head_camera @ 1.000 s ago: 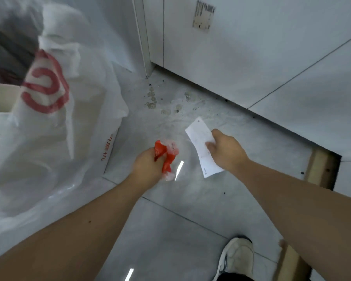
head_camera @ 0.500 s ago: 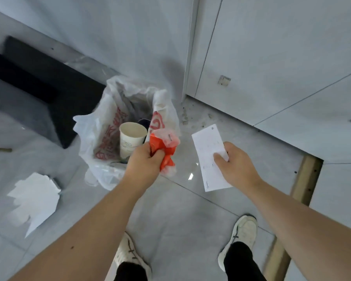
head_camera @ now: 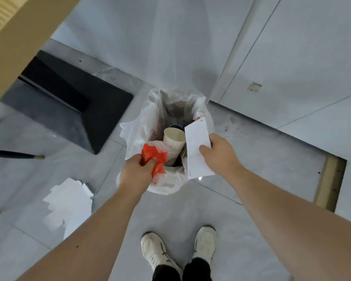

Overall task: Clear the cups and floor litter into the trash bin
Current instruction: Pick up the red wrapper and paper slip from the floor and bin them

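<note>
The trash bin (head_camera: 138, 126), lined with a white plastic bag, stands on the floor straight ahead. A paper cup (head_camera: 173, 139) stands inside it. My left hand (head_camera: 136, 173) is at the bin's near rim, shut on a crumpled red and clear wrapper (head_camera: 153, 157). My right hand (head_camera: 219, 155) holds a white paper slip (head_camera: 197, 147) over the bin's right side. A crumpled white paper (head_camera: 69, 199) lies on the floor to the left.
A dark wedge-shaped base (head_camera: 73, 106) sits left of the bin. A wooden table edge (head_camera: 18, 37) crosses the top left. Thin furniture legs (head_camera: 12, 155) reach in from the left. White cabinet panels (head_camera: 292, 57) stand behind. My shoes (head_camera: 178, 250) are below.
The view has risen and drawn back from the floor. Both hands have come together over the bin, the paper slip shifting left above its opening.
</note>
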